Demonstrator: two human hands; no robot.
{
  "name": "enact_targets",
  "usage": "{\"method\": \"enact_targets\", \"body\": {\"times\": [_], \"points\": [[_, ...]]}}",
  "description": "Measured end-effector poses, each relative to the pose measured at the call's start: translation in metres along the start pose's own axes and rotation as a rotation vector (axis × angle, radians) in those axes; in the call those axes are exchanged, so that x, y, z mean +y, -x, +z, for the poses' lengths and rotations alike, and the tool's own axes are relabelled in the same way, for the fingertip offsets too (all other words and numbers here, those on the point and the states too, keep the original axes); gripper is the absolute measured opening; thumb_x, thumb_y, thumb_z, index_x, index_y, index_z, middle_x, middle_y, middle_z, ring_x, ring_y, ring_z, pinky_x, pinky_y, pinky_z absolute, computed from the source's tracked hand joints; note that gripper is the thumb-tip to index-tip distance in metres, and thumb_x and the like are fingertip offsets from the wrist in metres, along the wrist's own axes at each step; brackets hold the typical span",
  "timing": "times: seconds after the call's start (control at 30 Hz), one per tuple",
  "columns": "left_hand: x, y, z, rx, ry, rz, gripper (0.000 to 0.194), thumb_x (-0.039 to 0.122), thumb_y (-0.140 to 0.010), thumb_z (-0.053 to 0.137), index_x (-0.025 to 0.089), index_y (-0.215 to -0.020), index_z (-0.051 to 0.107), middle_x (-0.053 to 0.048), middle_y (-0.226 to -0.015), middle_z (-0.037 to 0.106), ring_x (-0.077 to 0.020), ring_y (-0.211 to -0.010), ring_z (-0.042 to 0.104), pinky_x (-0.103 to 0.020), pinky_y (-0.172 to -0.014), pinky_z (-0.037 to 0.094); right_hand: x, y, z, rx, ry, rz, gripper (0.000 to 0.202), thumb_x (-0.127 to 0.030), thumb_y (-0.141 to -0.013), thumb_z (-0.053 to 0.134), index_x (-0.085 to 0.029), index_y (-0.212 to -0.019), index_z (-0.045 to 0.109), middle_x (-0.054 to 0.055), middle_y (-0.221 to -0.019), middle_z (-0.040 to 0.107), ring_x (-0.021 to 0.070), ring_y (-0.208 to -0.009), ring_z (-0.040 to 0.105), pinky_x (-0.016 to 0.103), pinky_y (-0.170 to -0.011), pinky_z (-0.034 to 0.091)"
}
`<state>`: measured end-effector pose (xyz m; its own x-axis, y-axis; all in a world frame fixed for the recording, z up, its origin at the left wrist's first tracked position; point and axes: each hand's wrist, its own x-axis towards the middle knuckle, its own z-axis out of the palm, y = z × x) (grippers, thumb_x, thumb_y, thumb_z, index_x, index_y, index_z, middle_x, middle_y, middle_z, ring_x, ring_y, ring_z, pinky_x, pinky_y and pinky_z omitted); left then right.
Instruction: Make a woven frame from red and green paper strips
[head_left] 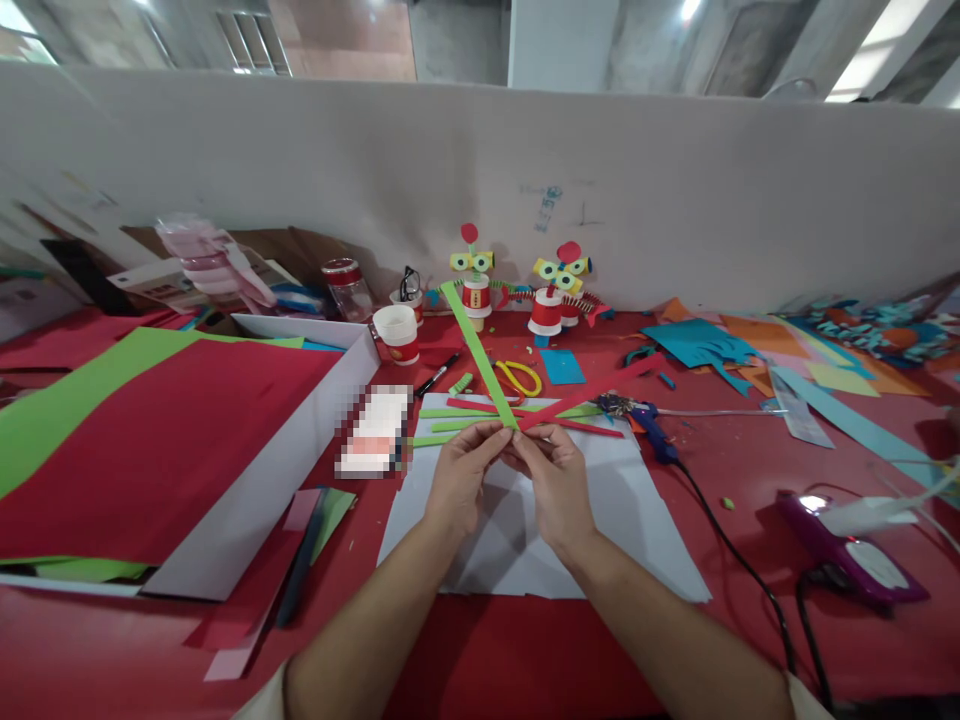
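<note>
My left hand [469,472] and my right hand [556,480] meet above the white paper [615,540], fingertips pinched together. Between them are the joined ends of a green paper strip [480,355] and a red paper strip [592,392], which spread apart in a V. The green one slants up to the left, the red one up to the right. Behind my hands, several more strips, such as a green strip [442,441] and a narrow red strip [592,428], lie across the sheets. My fingers partly hide where the two held ends overlap.
A blue glue gun [654,430] with a black cord lies right of the paper. Yellow-handled scissors [523,378], a phone [375,430] and a paper cup [396,335] surround it. Left stands a white box [300,420] of coloured sheets; paper-cup figures [546,312] stand behind. A purple power strip [847,550] sits right.
</note>
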<state>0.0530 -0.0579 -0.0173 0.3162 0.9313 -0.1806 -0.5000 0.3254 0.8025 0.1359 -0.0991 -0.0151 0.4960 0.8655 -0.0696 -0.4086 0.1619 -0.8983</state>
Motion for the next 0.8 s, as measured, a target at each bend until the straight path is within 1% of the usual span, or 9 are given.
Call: {"method": "enact_targets", "body": {"times": [0.07, 0.17, 0.23, 0.3, 0.4, 0.47, 0.53, 0.67, 0.8], "points": [[0.002, -0.001, -0.001, -0.023, 0.000, 0.002, 0.019, 0.023, -0.059, 0.080, 0.016, -0.073, 0.068, 0.001, -0.070, 0.067, -0.0094, -0.064, 0.059, -0.023, -0.067, 0.046, -0.002, 0.001, 0.000, -0.015, 0.020, 0.010, 0.024, -0.033, -0.068, 0.072, -0.021, -0.074, 0.053, -0.003, -0.066, 0.066, 0.0147, -0.062, 0.064, 0.033, -0.065, 0.055], [0.010, -0.004, -0.006, -0.002, 0.034, -0.031, 0.019, 0.023, -0.060, 0.079, 0.016, -0.071, 0.066, 0.002, -0.066, 0.065, -0.0093, -0.061, 0.060, -0.022, -0.062, 0.047, -0.006, -0.002, -0.004, -0.169, 0.158, -0.004, 0.020, -0.033, -0.070, 0.070, -0.022, -0.080, 0.057, -0.002, -0.070, 0.067, 0.0132, -0.058, 0.062, 0.029, -0.060, 0.053], [0.017, -0.007, -0.010, 0.029, 0.060, -0.075, 0.020, 0.023, -0.059, 0.080, 0.015, -0.070, 0.066, 0.002, -0.063, 0.064, -0.0084, -0.059, 0.060, -0.021, -0.059, 0.048, -0.010, -0.009, -0.009, -0.231, 0.279, -0.060, 0.016, -0.032, -0.072, 0.068, -0.022, -0.082, 0.060, -0.001, -0.073, 0.066, 0.0125, -0.056, 0.061, 0.028, -0.058, 0.051], [0.023, -0.008, -0.013, 0.034, 0.058, -0.136, 0.022, 0.022, -0.057, 0.082, 0.015, -0.069, 0.066, 0.003, -0.059, 0.063, -0.0075, -0.054, 0.059, -0.020, -0.056, 0.049, -0.014, -0.016, -0.014, -0.231, 0.361, -0.138, 0.014, -0.031, -0.072, 0.066, -0.022, -0.083, 0.062, -0.001, -0.073, 0.065, 0.0128, -0.056, 0.060, 0.027, -0.057, 0.049], [0.027, -0.008, -0.013, -0.028, 0.001, -0.226, 0.022, 0.022, -0.057, 0.082, 0.014, -0.070, 0.067, -0.001, -0.060, 0.065, -0.0106, -0.057, 0.063, -0.018, -0.052, 0.049, -0.019, -0.026, -0.019, -0.314, 0.414, -0.220, 0.013, -0.032, -0.074, 0.065, -0.024, -0.084, 0.064, -0.001, -0.074, 0.065, 0.0143, -0.063, 0.059, 0.027, -0.059, 0.048], [0.027, -0.007, -0.013, -0.070, -0.042, -0.253, 0.020, 0.023, -0.059, 0.081, 0.013, -0.071, 0.068, -0.004, -0.066, 0.068, -0.0135, -0.064, 0.067, -0.016, -0.047, 0.046, -0.022, -0.029, -0.020, -0.402, 0.420, -0.225, 0.012, -0.033, -0.074, 0.065, -0.025, -0.083, 0.066, 0.000, -0.077, 0.066, 0.0153, -0.067, 0.058, 0.028, -0.060, 0.047], [0.026, -0.007, -0.013, -0.090, -0.072, -0.247, 0.018, 0.022, -0.061, 0.080, 0.012, -0.069, 0.069, -0.004, -0.066, 0.068, -0.0126, -0.064, 0.066, -0.014, -0.045, 0.044, -0.024, -0.032, -0.021, -0.453, 0.397, -0.201, 0.012, -0.034, -0.073, 0.066, -0.025, -0.081, 0.067, 0.000, -0.076, 0.065, 0.0157, -0.067, 0.057, 0.029, -0.061, 0.046], [0.025, -0.007, -0.013, -0.091, -0.085, -0.200, 0.014, 0.018, -0.059, 0.080, 0.011, -0.065, 0.070, -0.003, -0.062, 0.066, -0.0085, -0.059, 0.062, -0.016, -0.058, 0.050, -0.024, -0.035, -0.024, -0.499, 0.325, -0.097, 0.015, -0.037, -0.071, 0.069, -0.024, -0.078, 0.068, 0.000, -0.074, 0.063, 0.0149, -0.064, 0.056, 0.029, -0.061, 0.044], [0.025, -0.006, -0.014, -0.106, -0.088, -0.177, 0.014, 0.019, -0.058, 0.081, 0.011, -0.063, 0.070, -0.004, -0.061, 0.067, -0.0104, -0.062, 0.063, -0.020, -0.067, 0.052, -0.022, -0.038, -0.027, -0.578, 0.295, -0.033, 0.019, -0.040, -0.072, 0.069, -0.022, -0.076, 0.067, -0.001, -0.072, 0.061, 0.0136, -0.064, 0.056, 0.028, -0.063, 0.044]]}}
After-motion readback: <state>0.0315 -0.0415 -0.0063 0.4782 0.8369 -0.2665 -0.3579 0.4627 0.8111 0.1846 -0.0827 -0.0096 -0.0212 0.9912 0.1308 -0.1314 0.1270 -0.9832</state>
